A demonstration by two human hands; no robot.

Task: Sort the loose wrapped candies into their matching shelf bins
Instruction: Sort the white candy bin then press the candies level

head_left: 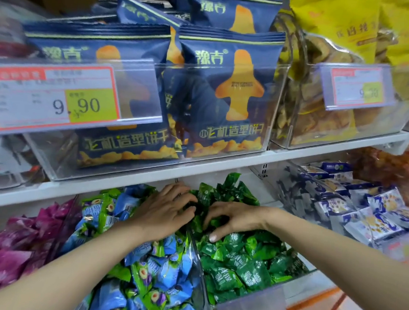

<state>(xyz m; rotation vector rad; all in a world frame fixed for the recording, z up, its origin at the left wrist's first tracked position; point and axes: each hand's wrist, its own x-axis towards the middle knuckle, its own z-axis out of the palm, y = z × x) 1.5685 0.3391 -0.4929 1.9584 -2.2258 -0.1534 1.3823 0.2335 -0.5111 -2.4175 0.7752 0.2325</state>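
Dark green wrapped candies (pixel 240 265) fill a clear bin on the lower shelf, piled high at the back. The bin to its left holds blue-and-light-green wrapped candies (pixel 149 277). My left hand (pixel 165 209) reaches over that bin and across the clear divider (pixel 192 242), its fingertips lying on the green pile. My right hand (pixel 233 219) sits on the green pile with its fingers curled into the candies and its thumb pressed down in front. What lies under either palm is hidden.
Magenta wrapped candies (pixel 16 247) fill the bin at far left, and blue-and-white packets (pixel 366 210) the bin at right. The shelf edge (pixel 126 181) runs close above my hands, bearing clear bins of navy biscuit bags (pixel 225 92) and a 9.90 price tag (pixel 55 97).
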